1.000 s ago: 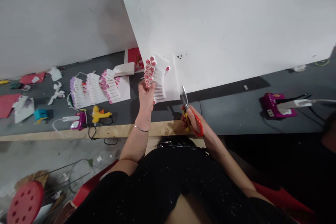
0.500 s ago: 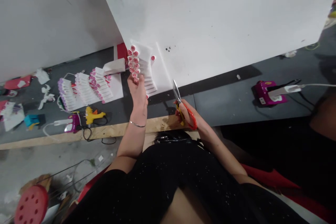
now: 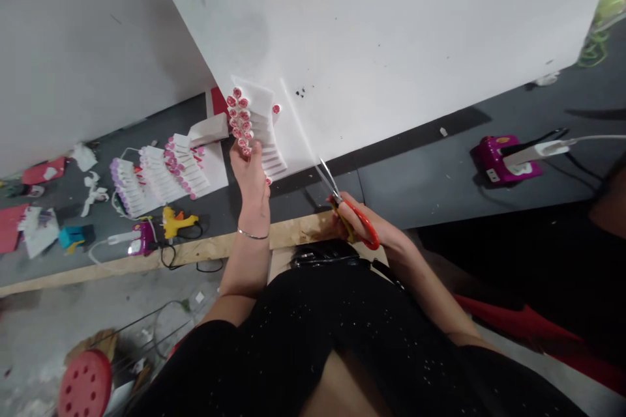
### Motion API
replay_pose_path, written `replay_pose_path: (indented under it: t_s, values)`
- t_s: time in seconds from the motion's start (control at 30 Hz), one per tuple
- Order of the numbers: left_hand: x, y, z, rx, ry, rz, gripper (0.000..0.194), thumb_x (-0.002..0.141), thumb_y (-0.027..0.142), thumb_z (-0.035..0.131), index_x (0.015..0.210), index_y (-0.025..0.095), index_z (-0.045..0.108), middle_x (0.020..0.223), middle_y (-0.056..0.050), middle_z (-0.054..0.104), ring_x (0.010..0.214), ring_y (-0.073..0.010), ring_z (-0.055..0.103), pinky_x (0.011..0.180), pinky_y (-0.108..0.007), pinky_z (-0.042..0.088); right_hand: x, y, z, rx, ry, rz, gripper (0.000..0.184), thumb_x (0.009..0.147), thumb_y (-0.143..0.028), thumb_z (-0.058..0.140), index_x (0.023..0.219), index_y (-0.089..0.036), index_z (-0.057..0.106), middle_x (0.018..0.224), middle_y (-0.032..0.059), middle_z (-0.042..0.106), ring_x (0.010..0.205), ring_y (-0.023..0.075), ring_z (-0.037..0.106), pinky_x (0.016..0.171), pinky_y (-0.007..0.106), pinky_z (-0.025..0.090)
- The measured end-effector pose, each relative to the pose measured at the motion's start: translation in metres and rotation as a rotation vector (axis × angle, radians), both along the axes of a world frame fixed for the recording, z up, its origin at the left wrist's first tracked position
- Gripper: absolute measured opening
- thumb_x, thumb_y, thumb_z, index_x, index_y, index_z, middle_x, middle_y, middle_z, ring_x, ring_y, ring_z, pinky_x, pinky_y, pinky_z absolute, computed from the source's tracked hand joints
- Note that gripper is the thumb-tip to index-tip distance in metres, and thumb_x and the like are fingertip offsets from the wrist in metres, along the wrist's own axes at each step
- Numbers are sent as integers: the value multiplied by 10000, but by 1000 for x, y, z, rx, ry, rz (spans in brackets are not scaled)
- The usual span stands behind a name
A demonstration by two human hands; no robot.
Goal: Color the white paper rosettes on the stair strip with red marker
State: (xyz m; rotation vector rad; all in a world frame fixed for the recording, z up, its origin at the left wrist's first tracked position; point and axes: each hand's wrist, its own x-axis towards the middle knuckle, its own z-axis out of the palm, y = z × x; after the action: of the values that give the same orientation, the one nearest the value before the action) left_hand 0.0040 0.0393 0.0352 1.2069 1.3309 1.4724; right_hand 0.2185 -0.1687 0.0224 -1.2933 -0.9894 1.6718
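Observation:
My left hand (image 3: 252, 176) is closed round the near end of a row of white sticks with red-and-white swirled ends (image 3: 239, 120). Most of its fingers are hidden beneath the row. One more red swirled end (image 3: 276, 109) lies apart, just right of the row. In my right hand (image 3: 362, 214) is a pair of scissors (image 3: 370, 231) with red and yellow handles. Their blades are slightly apart and point away from me, near the lower end of a thin white strip or edge (image 3: 298, 117). Whether the blades touch it, I cannot tell.
Similar rows with purple and pink ends (image 3: 173, 166) lie to the left. Closer in are a yellow glue gun (image 3: 178, 221) and a purple power adapter (image 3: 141, 239). Another purple adapter (image 3: 506, 159) stands right, near a person's arm (image 3: 611, 202). A white board (image 3: 391, 45) spans the far side.
The scissors have opened a little and moved slightly right and toward me. My left hand still grips the row. The whole view has shifted a little.

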Motion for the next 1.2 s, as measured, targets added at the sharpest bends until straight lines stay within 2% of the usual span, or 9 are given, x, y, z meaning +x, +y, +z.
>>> replay_pose_path:
  t_s: [0.13,0.23,0.33,0.43,0.53,0.8,0.87,1.07,1.2]
  values:
    - [-2,-1,1,1,-2,6,545,804,459,902,1208,201,643,1297,-125,728,1229,-268,709,1146,-427,548,17,-33,0,-43,-143,24,499,943,-672,661,1217,-262,586,633,-68,612,533,147,621,500,265,469]
    - [-1,-1,3,0,-30,16,490,807,388,891,1194,204,654,1277,-114,737,1216,-255,717,1146,-415,544,10,-41,-6,-1,-30,-252,566,883,-682,742,1219,-292,506,725,-77,650,596,149,679,586,295,573]
    - [1,-1,6,-3,-70,0,439,801,346,873,1161,217,657,1237,-89,750,1164,-230,732,1105,-391,566,-10,-20,-12,76,106,-406,642,826,-655,822,1204,-319,426,944,-36,721,747,158,762,736,350,669]
    - [2,-2,8,-44,-100,-30,421,788,336,876,1138,239,661,1219,-72,761,1135,-219,738,1069,-379,582,-27,18,-16,175,90,-540,660,806,-626,856,1184,-324,407,1103,12,728,935,192,805,773,353,695]
    - [1,-3,9,-53,-112,-43,433,779,351,893,1135,241,671,1214,-84,755,1173,-234,727,1104,-403,564,-37,52,-20,310,34,-674,644,807,-571,881,1181,-343,409,1134,-4,685,1137,206,780,893,369,703]
    - [0,2,10,-17,-106,-26,504,736,385,956,1110,246,648,1251,-90,739,1236,-258,699,1173,-415,524,-58,87,-34,411,92,-819,692,825,-492,846,1239,-372,305,946,-68,579,836,134,704,821,307,667]
    - [0,2,10,-25,-93,-26,517,731,401,961,1113,250,647,1237,-80,739,1216,-257,700,1172,-426,521,-62,92,-37,434,81,-832,674,840,-479,818,1250,-385,292,946,-61,562,833,143,677,810,315,657]
    - [2,2,12,-35,-83,-6,531,742,424,966,1139,260,653,1277,-81,725,1232,-247,689,1186,-414,506,-70,99,-45,475,56,-874,666,822,-563,818,1233,-415,315,988,-36,517,896,184,646,944,442,670]
    - [5,1,11,-42,-69,-11,537,756,424,958,1164,269,646,1264,-72,737,1205,-244,701,1176,-410,520,-75,102,-46,408,-79,-829,674,922,-589,716,1385,-401,264,1066,8,527,967,192,661,992,441,668]
